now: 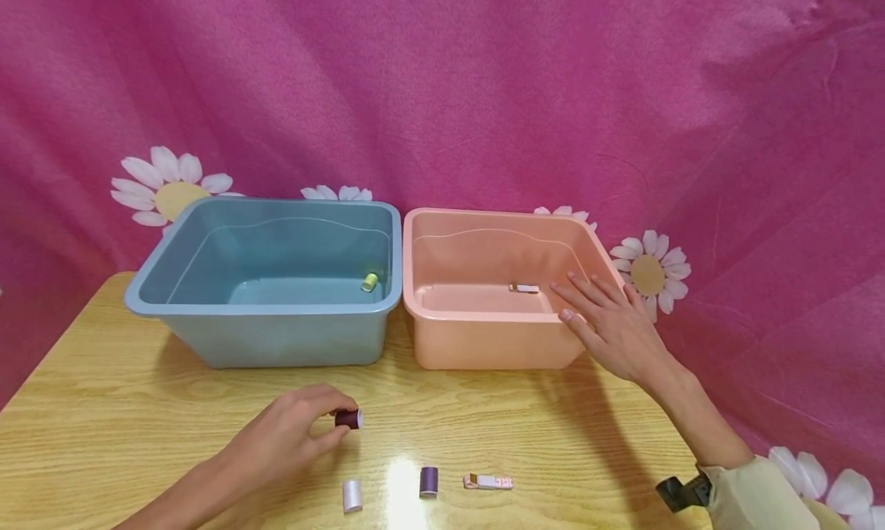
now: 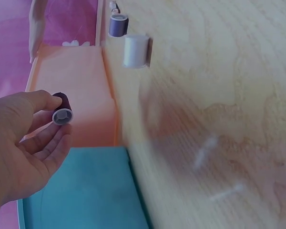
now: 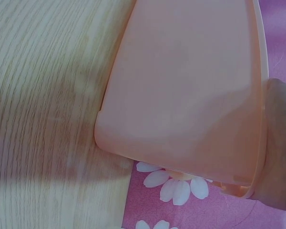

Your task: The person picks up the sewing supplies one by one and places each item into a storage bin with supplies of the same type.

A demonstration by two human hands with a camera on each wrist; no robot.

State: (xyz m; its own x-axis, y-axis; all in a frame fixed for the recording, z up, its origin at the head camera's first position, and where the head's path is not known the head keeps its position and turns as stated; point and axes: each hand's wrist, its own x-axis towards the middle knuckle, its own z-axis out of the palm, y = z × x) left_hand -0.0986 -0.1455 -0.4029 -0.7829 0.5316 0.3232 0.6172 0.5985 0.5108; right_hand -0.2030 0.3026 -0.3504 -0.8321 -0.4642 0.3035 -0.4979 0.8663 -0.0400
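Note:
A spool of dark maroon thread (image 1: 348, 419) is pinched between the thumb and fingers of my left hand (image 1: 297, 430), above the table in front of the blue bin (image 1: 276, 338). The left wrist view shows the spool's pale hollow end (image 2: 63, 116). My right hand (image 1: 615, 326) has its fingers spread straight over the right front corner of the pink bin (image 1: 491, 342). Inside that bin lies a nail clipper (image 1: 524, 289); the blue one holds a yellow-green thread spool (image 1: 369, 282).
On the wooden table (image 1: 553, 438), near its front, are a white thread spool (image 1: 352, 496), a purple spool (image 1: 429, 481) and another nail clipper (image 1: 488, 481). The bins stand side by side. Behind them hangs a magenta cloth (image 1: 449, 92) with white flowers.

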